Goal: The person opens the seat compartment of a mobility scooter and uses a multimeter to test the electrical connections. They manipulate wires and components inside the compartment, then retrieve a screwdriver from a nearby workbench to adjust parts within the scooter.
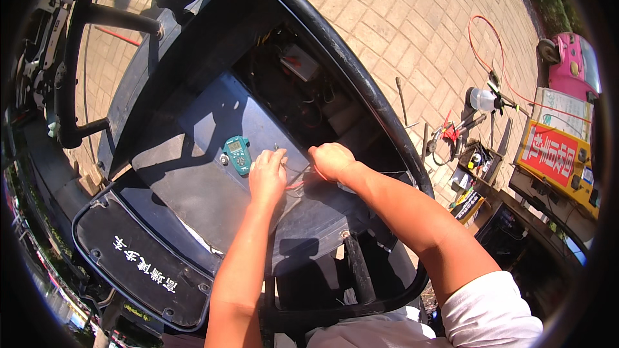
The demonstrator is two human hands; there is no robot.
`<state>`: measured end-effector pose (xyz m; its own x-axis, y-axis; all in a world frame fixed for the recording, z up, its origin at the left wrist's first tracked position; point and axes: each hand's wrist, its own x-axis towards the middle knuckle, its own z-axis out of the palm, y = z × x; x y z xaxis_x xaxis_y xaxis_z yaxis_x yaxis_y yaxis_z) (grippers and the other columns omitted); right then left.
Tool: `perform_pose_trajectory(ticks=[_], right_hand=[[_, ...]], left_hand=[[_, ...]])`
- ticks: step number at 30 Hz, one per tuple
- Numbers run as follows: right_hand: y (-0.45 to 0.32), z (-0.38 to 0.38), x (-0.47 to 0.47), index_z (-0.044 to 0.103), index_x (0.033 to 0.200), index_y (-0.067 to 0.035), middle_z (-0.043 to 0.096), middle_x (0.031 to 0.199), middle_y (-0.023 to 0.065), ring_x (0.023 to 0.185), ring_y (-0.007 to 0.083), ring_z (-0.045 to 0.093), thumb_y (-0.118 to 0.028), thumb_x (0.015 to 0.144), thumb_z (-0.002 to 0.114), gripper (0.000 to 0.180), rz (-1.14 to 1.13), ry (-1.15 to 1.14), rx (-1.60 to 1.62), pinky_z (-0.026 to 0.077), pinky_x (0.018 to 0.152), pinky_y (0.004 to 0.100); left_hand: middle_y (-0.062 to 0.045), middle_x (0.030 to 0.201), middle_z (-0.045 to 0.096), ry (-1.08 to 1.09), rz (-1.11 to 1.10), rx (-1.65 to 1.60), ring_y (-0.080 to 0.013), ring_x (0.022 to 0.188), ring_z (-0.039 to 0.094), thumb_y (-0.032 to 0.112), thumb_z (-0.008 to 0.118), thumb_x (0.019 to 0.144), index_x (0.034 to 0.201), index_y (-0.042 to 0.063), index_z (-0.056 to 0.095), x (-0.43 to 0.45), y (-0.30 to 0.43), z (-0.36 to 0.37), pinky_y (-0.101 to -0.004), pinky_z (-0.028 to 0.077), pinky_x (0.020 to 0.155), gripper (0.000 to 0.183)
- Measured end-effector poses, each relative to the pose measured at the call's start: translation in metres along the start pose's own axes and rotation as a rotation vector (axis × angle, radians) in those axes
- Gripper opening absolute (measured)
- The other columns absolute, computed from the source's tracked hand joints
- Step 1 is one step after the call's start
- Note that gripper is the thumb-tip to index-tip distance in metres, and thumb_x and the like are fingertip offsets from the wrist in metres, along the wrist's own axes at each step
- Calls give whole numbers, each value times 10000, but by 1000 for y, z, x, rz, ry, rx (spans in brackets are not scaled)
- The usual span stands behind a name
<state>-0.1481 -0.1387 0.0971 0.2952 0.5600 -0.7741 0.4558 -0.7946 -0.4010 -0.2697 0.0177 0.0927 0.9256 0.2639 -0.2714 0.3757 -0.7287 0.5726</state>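
A green clamp meter with a lit display lies on the blue metal panel of a small vehicle. Just right of the meter, my left hand has its fingertips together around something small and thin, perhaps a wire or probe; a small dark tip shows above them. My right hand is curled at the panel's right edge, and what it holds is hidden by the fingers. Red and dark leads run between and below the hands. Beside the meter sits a small round metal part.
A black tubular frame curves round the open compartment, which holds a silvery box and wiring. On the paving at right are a spray bottle, a tool tray and a red hose. A black padded board bears writing.
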Motion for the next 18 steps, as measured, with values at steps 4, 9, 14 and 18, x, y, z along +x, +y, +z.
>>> perform_pose_trajectory(ticks=[4, 9, 14, 18], right_hand=[[-75, -8, -58, 382, 1492, -165, 619, 1267, 195, 1091, 340, 643, -118, 940, 450, 558, -391, -304, -41, 490, 893, 463], [-85, -27, -149, 531, 1371, -120, 611, 1273, 124, 1174, 311, 584, -141, 918, 536, 454, -533, -38, -188, 405, 1011, 482], [-16, -90, -253, 608, 1240, -15, 644, 1200, 166, 1134, 335, 599, -156, 889, 635, 379, -439, 696, 533, 470, 966, 401], [173, -6, -372, 608, 1234, 27, 690, 1161, 169, 1086, 242, 653, -172, 932, 602, 362, 347, 1051, 676, 490, 938, 332]], left_hand=[[-115, 1067, 642, -71, -259, 351, -320, 982, 613, 110, 639, 841, 1247, 83, 611, -97, 19, -99, -446, 477, 816, 408], [-211, 1156, 632, -124, -415, 222, -401, 1058, 587, 167, 644, 864, 1286, 8, 570, -192, 68, -161, -493, 462, 905, 457], [-216, 1274, 607, -258, -275, -349, -380, 1204, 536, 388, 672, 890, 1324, -9, 557, -248, 162, -161, -445, 400, 1046, 599], [-150, 1100, 665, -232, 59, 74, -331, 1032, 619, 527, 767, 753, 1257, 19, 590, -258, 225, -102, -437, 476, 890, 737]])
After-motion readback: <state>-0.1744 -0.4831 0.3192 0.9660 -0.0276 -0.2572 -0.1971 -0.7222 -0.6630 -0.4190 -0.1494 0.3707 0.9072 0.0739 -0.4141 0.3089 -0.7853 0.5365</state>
